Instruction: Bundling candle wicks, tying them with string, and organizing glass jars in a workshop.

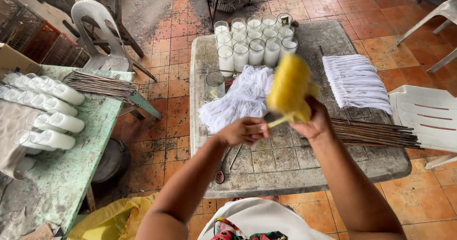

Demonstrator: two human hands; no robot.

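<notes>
My right hand (315, 122) grips a thick yellow bundle of strings (289, 88), blurred by motion, raised above the stone table (285, 168). My left hand (243, 130) pinches a yellow strand that runs out of the bundle's lower end. Under and behind the hands lies a heap of white strings (243, 97). A neat row of white strings (356, 82) lies at the right. Several glass jars of white wax (254, 42) stand at the table's far end, with one unfilled glass (215, 85) beside the heap.
A bundle of thin dark sticks (376, 131) lies right of my hand; scissors (223, 171) lie near the front edge. A green table (62, 183) at left holds lying wax jars (57, 121) and more sticks (97, 85). White plastic chairs (428, 114) stand around.
</notes>
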